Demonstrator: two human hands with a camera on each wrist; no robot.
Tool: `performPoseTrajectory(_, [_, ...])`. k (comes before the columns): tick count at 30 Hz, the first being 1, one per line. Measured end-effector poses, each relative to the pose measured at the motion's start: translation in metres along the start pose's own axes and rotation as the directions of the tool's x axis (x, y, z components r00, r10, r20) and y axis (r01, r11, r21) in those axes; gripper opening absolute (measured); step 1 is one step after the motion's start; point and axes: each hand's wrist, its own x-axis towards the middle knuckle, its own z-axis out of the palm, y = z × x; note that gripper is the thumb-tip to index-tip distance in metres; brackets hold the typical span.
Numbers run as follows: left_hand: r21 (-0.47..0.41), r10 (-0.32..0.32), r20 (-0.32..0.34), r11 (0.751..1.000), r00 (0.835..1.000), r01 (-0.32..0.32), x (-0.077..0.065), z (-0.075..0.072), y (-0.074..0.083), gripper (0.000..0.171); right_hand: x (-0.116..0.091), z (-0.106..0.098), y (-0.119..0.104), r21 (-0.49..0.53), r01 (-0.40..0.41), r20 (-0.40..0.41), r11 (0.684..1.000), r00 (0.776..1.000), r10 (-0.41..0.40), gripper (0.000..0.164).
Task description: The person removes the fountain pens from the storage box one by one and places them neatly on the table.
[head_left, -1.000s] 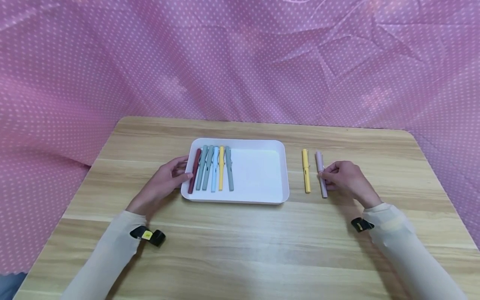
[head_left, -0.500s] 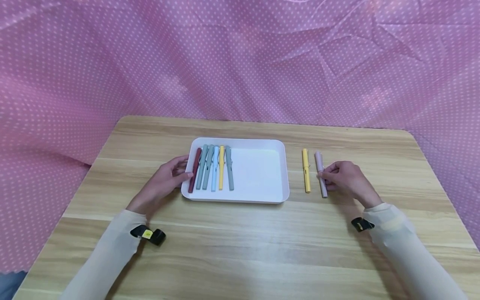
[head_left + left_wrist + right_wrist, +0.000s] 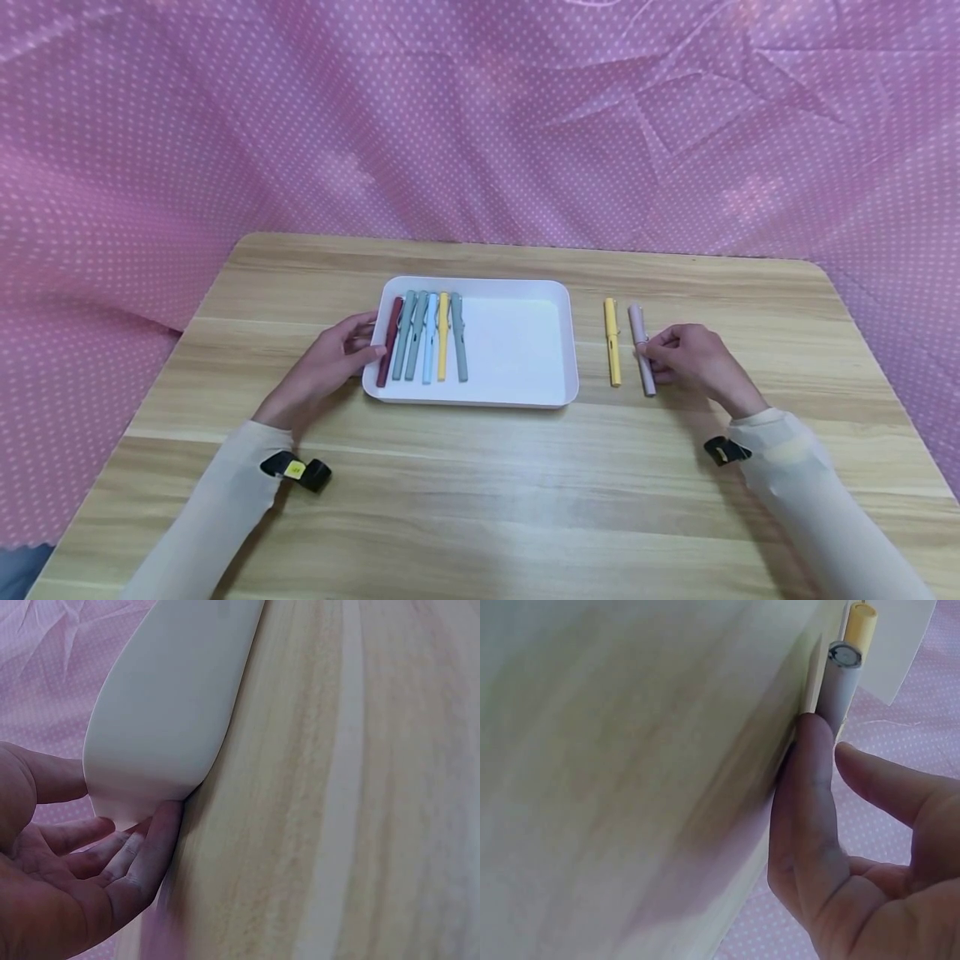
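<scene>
My left hand (image 3: 330,358) holds the left end of a white tray (image 3: 517,392), its thumb over the rim. In the left wrist view several fingers (image 3: 154,851) lie against the outside of the tray's wall. Inside the tray, side by side, lie a burgundy pen (image 3: 389,342), several grey-green pens (image 3: 459,337), a light blue pen (image 3: 430,337) and a yellow pen (image 3: 442,333). On the table to the right, my right hand (image 3: 693,362) pinches a lilac pen (image 3: 637,323) between thumb and fingers. Another yellow pen (image 3: 612,342) lies just left of it.
The wooden tabletop (image 3: 480,500) has rounded far corners. A pink dotted cloth (image 3: 480,125) hangs behind the table and along its sides. Each wrist wears a black strap, such as the left strap (image 3: 296,469).
Almost nothing differs. The far end of the lilac pen has tipped very slightly left in my right hand; my left hand and the tray stay in place.
</scene>
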Motion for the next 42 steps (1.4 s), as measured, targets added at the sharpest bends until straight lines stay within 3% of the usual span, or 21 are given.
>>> performPoseTrajectory(10, [-0.028, -0.012, 0.004, 1.0, 1.0, 0.012, -0.001, 0.0, -0.001, 0.065, -0.001, -0.003, 0.006, 0.032, -0.012, 0.029, 0.999, 1.0, 0.011, 0.037])
performPoseTrajectory(31, [0.012, 0.02, -0.004, 1.0, 1.0, -0.02, 0.0, 0.0, -0.003, 0.065, -0.009, -0.009, 0.009, 0.117, -0.006, 0.033, 0.993, 0.999, 0.002, 0.038])
performPoseTrajectory(42, [0.004, 0.005, -0.009, 1.0, 1.0, -0.005, -0.001, 0.001, -0.001, 0.065, -0.019, -0.023, 0.005, 0.127, 0.077, 0.004, 0.989, 0.997, -0.078, 0.044])
